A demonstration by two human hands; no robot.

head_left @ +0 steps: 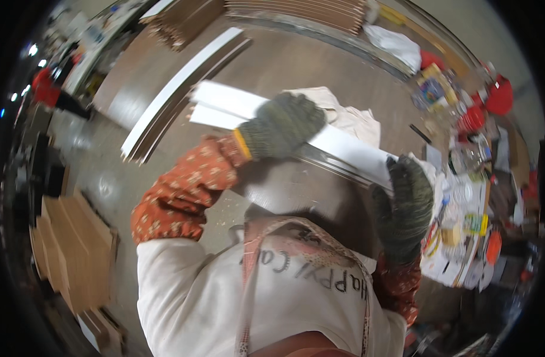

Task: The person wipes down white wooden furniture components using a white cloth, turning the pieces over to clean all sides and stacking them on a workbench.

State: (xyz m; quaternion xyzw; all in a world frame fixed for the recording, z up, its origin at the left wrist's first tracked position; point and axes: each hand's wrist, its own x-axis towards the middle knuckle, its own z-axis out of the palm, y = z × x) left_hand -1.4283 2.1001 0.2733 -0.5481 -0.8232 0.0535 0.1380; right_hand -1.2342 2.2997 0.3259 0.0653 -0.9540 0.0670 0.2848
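A long white strip (357,149) lies slantwise across the brown worktable, over other narrow white-edged strips (214,116). My left hand (287,124), in a dark knit glove with a yellow cuff, is closed over the strip's middle, its fingers bent over the far edge. At the strip's right end is my right hand (406,208), also gloved, thumb and fingers apart; it seems to touch that end. A cream cloth (346,117) lies crumpled just beyond the strip, partly hidden by the left glove.
More white and brown strips (183,89) lie at the table's left. Stacked brown strips (296,15) stand at the back. Bottles and clutter (462,154) crowd the right side. Cardboard pieces (76,256) stand on the floor at left, and a person in red (46,88) is farther off.
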